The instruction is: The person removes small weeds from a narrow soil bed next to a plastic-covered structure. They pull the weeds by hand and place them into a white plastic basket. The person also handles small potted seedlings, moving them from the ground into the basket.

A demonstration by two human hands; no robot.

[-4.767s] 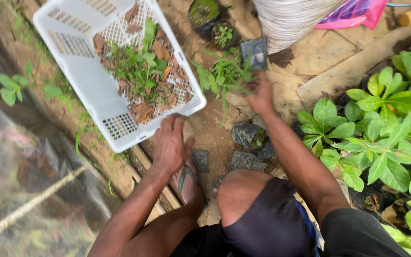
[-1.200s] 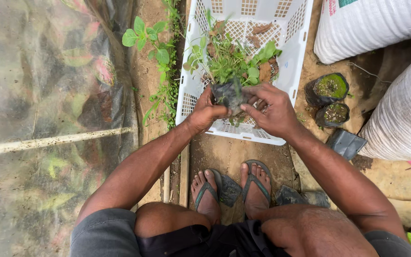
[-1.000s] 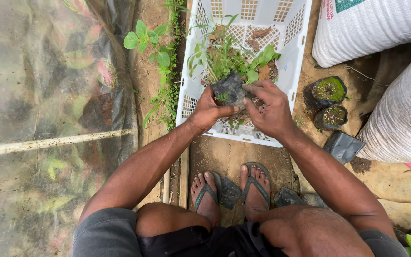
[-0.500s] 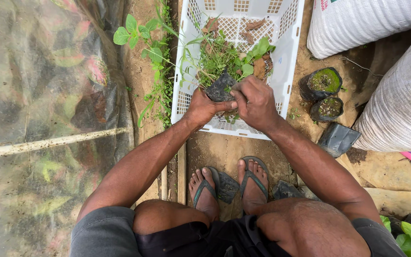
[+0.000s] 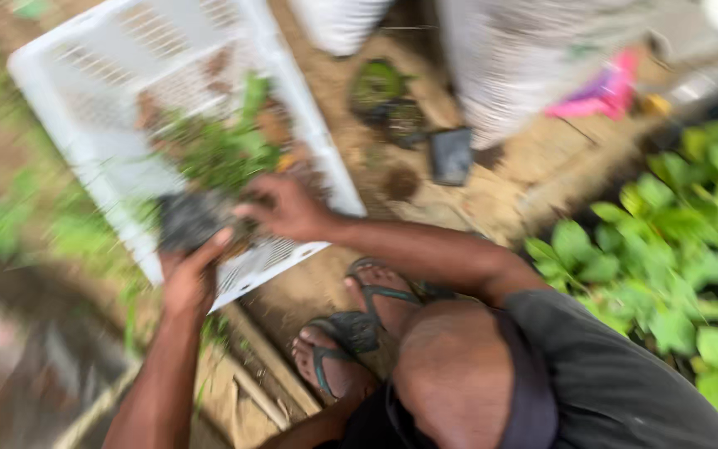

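Observation:
The head view is blurred by motion. A white plastic crate [image 5: 101, 75] lies on the soil and holds several green seedlings [image 5: 218, 150]. My left hand [image 5: 189, 278] grips a black seedling bag [image 5: 184, 220] of soil at the crate's near edge. My right hand [image 5: 284, 208] rests over the crate beside that bag, fingers bent towards it; whether it touches the bag is unclear. I am squatting, and my feet in dark sandals [image 5: 351, 333] stand just below the crate.
Two small black pots with green growth [image 5: 384, 96] and a flat dark bag [image 5: 450, 154] lie on the soil to the right of the crate. White sacks [image 5: 525, 58] stand behind them. Leafy plants [image 5: 675, 249] fill the right side.
The view has swung right and blurred, so the crate now sits upper left and the leafy plants appear. Both hands stay at the black bag in the crate.

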